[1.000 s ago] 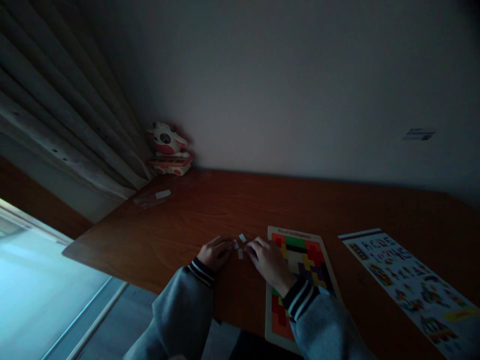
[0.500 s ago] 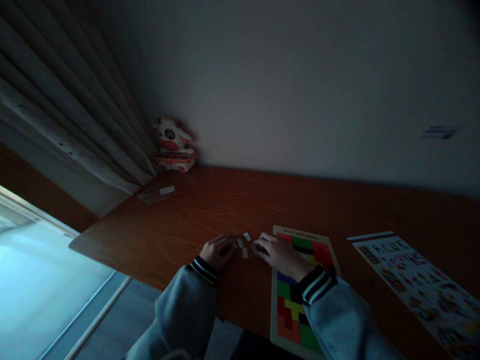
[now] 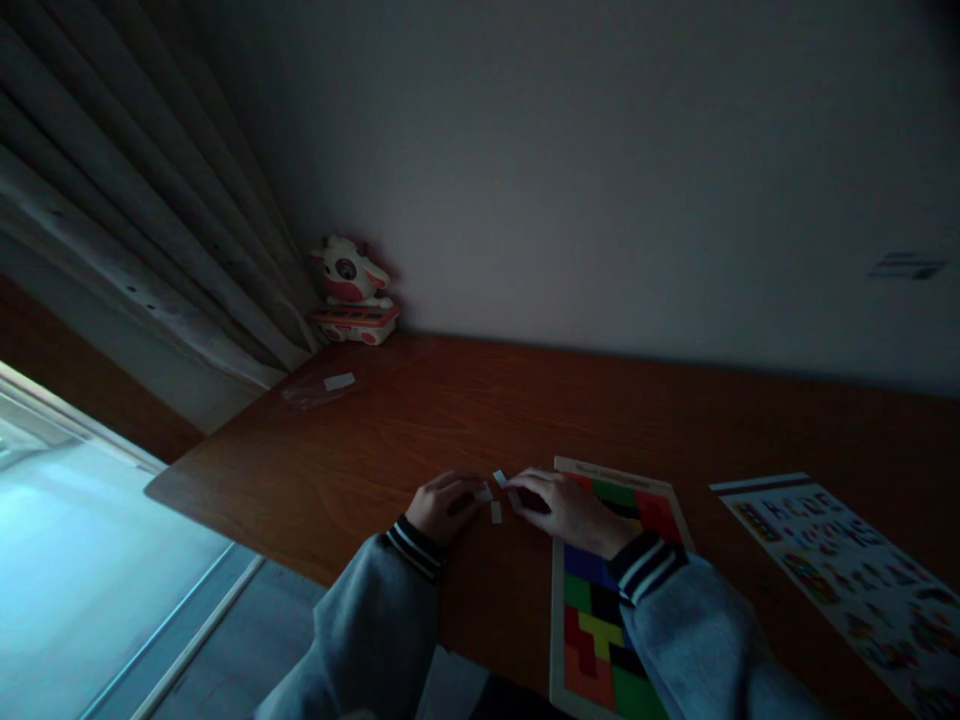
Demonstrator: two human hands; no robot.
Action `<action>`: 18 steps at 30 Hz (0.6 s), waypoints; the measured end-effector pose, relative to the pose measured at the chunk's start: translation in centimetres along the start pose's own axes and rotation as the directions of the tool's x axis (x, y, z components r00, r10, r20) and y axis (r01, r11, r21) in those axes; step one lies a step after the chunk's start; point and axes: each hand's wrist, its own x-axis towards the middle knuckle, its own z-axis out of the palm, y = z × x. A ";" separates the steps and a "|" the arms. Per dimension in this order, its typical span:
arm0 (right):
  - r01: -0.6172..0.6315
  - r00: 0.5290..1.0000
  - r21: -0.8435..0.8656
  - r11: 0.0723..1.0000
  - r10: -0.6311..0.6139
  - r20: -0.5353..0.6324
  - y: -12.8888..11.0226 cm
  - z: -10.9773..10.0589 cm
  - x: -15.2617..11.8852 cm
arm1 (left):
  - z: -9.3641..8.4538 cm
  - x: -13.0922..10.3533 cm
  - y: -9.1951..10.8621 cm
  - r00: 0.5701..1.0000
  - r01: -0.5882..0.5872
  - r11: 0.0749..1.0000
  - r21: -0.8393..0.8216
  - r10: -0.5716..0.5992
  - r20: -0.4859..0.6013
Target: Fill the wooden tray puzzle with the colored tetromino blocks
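Several small white rectangular pieces lie close together on the brown wooden table (image 3: 420, 440). My left hand (image 3: 441, 507) is closed, thumb and fingertips pinched at one white piece (image 3: 486, 492). From the other side my right hand (image 3: 574, 512) reaches in, its thumb and finger closing at the near end of another white piece (image 3: 500, 478). Between the two hands, a third white piece (image 3: 496, 513) lies flat on the wood, untouched. Dim light hides fine detail at the fingertips.
Under my right forearm lies a framed board (image 3: 559, 620) of coloured block shapes. A printed sheet (image 3: 832, 570) is at the right. A cow-shaped toy keyboard (image 3: 354, 295) stands by the curtain (image 3: 150, 200), near a clear plastic item with a white label (image 3: 339, 381).
My right hand's fingertips have come up to the upper white piece. My left fingertips have moved slightly right, onto the left piece. The view has shifted a little.
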 end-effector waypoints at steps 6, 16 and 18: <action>0.045 0.999 0.011 0.999 -0.045 -0.004 0.4 -1.0 2.8 | 0.8 1.0 -0.2 0.999 -0.008 1.000 -0.022 0.009 0.040; 0.112 0.985 -0.025 0.993 -0.108 0.134 1.3 0.1 4.1 | 1.0 0.5 0.2 0.994 -0.104 0.993 0.057 0.103 0.021; 0.121 0.982 -0.036 0.992 -0.114 0.152 1.3 0.0 4.0 | 0.8 0.5 0.3 0.995 -0.102 0.991 0.087 0.100 0.018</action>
